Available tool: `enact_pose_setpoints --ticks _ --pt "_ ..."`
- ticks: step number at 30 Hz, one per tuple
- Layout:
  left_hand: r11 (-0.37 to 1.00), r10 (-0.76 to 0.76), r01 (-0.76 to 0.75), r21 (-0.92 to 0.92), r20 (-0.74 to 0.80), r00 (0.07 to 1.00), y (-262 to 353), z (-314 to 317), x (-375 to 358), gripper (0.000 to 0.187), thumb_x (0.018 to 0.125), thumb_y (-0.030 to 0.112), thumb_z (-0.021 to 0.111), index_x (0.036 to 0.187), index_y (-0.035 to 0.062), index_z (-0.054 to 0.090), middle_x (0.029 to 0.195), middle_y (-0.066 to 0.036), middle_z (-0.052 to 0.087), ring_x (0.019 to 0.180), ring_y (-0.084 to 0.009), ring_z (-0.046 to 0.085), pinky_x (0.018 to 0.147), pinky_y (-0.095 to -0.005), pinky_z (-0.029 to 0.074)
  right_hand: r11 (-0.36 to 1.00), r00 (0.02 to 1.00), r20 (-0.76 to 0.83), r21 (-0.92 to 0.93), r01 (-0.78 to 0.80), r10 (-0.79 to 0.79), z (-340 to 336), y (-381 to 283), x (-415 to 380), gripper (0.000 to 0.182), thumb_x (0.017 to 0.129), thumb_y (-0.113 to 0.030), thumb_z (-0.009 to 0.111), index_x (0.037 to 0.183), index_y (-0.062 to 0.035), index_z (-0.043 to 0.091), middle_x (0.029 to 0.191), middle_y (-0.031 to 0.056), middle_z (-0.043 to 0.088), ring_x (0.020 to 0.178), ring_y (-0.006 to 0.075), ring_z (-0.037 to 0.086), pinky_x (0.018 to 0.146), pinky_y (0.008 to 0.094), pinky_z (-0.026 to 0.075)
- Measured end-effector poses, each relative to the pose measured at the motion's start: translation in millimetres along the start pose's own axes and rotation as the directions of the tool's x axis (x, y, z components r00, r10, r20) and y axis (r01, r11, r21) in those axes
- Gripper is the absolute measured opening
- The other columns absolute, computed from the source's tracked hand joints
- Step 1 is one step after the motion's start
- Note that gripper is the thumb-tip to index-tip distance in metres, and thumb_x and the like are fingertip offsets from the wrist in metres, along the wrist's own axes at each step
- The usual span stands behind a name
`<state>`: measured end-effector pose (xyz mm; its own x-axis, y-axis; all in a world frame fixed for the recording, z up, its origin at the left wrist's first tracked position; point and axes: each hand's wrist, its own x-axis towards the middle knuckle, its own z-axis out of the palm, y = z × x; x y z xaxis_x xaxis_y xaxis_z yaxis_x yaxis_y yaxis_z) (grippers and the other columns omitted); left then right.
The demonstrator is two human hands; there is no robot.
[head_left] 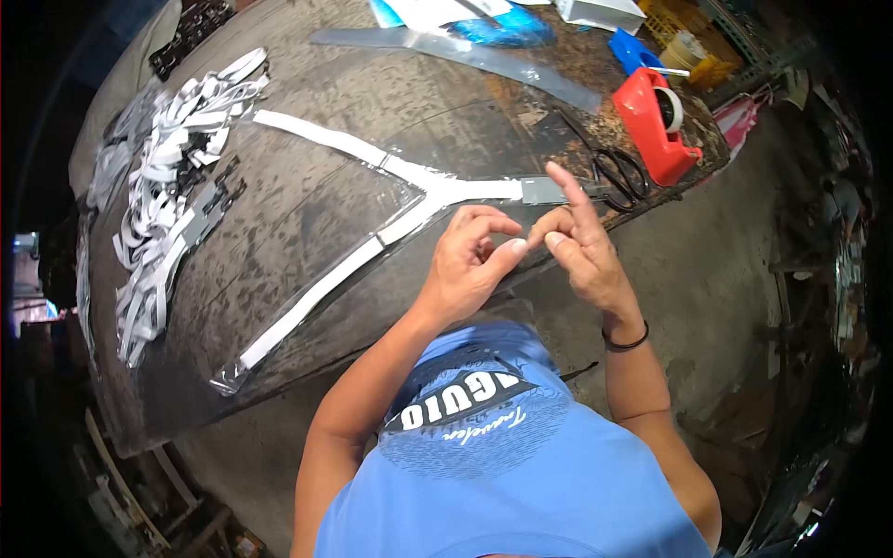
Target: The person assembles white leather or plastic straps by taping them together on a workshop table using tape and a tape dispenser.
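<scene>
While the left hand (pixel 473 259) and right hand (pixel 575 244) are brought together fingertip to fingertip just beside the Y-shaped white strap (pixel 391 200) lying flat on the tabletop (pixel 307 186), whether anything is pinched between them cannot be told, the scissors (pixel 619 172) being left within reach.

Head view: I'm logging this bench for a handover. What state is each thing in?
Y-shaped strip: flat on the table, spread out.
Scissors: lying shut, untouched.
Tape dispenser: upright, roll loaded.
White strips: loosely piled.
Left hand: fingers curled, pinching.
Right hand: forefinger raised, fingertips meeting the left's.
</scene>
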<state>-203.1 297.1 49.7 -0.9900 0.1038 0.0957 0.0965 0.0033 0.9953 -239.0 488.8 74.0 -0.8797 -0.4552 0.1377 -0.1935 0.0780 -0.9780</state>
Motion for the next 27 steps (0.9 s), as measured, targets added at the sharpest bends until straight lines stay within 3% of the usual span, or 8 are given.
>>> enact_pose_setpoints --ticks 3,8,11,17,21,23,25,27 --pt "0.997 -0.006 0.002 -0.079 -0.049 0.999 -5 1 -5 0.01 0.091 0.007 0.065 0.1 0.0028 0.064 0.112 -0.005 0.051 0.09 -0.0089 0.053 0.074 -0.0227 0.046 0.994 0.994 0.083 -0.091 -0.06 0.068 14 -9 2 0.067 0.09 -0.006 0.048 0.152 -0.0045 0.023 0.088 0.0046 0.063 0.083 0.0127 0.056 0.084 0.0293 0.046" --pt "0.986 0.038 -0.075 -0.146 -0.24 0.97 -23 -2 -8 0.007 0.092 0.009 0.065 0.093 0.0023 0.061 0.108 -0.003 0.052 0.083 -0.007 0.053 0.068 -0.0212 0.046 0.996 0.958 -0.273 -0.003 -0.092 0.088 21 19 6 0.056 0.091 -0.009 0.06 0.143 -0.0026 0.039 0.108 0.0098 0.061 0.091 0.0141 0.06 0.085 0.0275 0.048" --pt "0.99 -0.022 -0.014 -0.143 -0.249 0.968 -22 -5 -10 0.009 0.094 0.011 0.063 0.094 0.0027 0.061 0.104 -0.002 0.052 0.078 -0.0058 0.052 0.062 -0.0205 0.045 0.952 0.968 -0.101 0.234 -0.2 0.228 21 27 0 0.049 0.09 -0.014 0.068 0.134 -0.0024 0.049 0.117 0.0104 0.057 0.092 0.0135 0.059 0.077 0.0256 0.051" --pt "0.982 -0.073 0.031 -0.184 -0.222 0.972 -11 -3 -19 0.011 0.092 0.012 0.065 0.095 0.0012 0.066 0.105 -0.005 0.053 0.078 -0.0073 0.055 0.068 -0.0219 0.047 0.864 0.955 -0.018 0.432 -0.259 0.295 41 31 -2 0.014 0.089 -0.014 0.071 0.095 -0.0031 0.064 0.088 0.0021 0.062 0.08 0.0112 0.06 0.071 0.027 0.056" --pt "0.956 0.128 -0.063 0.287 -0.216 0.968 -11 -20 -19 0.021 0.09 0.012 0.066 0.109 0.0046 0.066 0.109 -0.009 0.056 0.081 -0.0129 0.056 0.073 -0.0271 0.048 0.967 0.961 -0.161 0.157 -0.201 0.226 34 24 7 0.009 0.09 -0.011 0.068 0.092 -0.0026 0.065 0.087 0.0016 0.063 0.083 0.0118 0.06 0.071 0.026 0.051" --pt "0.8 0.272 -0.082 0.595 -0.237 0.933 -10 -40 -15 0.031 0.087 0.009 0.067 0.117 0.0053 0.064 0.113 -0.014 0.058 0.093 -0.0223 0.058 0.082 -0.0332 0.049 0.974 0.949 -0.316 -0.217 -0.057 -0.015 21 41 19 0.009 0.089 -0.008 0.067 0.092 0.0002 0.065 0.089 0.0059 0.063 0.083 0.015 0.061 0.074 0.0296 0.051" --pt "0.565 0.354 -0.013 0.825 -0.228 0.907 -18 -71 -2 0.033 0.086 0.012 0.067 0.119 0.006 0.062 0.113 -0.017 0.059 0.102 -0.0305 0.057 0.087 -0.0391 0.046 0.941 0.918 -0.358 -0.336 0.044 -0.171 13 42 40 0.014 0.088 -0.007 0.067 0.1 -0.0003 0.065 0.092 0.0105 0.063 0.081 0.0189 0.061 0.075 0.0318 0.05" --pt "0.487 0.214 0.123 0.864 -0.255 0.943 -34 -92 7 0.027 0.089 0.022 0.064 0.112 0.0088 0.063 0.11 -0.013 0.06 0.101 -0.0337 0.055 0.087 -0.0437 0.044 0.913 0.925 -0.324 -0.404 0.056 -0.2 10 48 61 0.03 0.086 -0.008 0.067 0.116 -0.004 0.062 0.098 0.0116 0.064 0.088 0.0238 0.061 0.08 0.0342 0.048"
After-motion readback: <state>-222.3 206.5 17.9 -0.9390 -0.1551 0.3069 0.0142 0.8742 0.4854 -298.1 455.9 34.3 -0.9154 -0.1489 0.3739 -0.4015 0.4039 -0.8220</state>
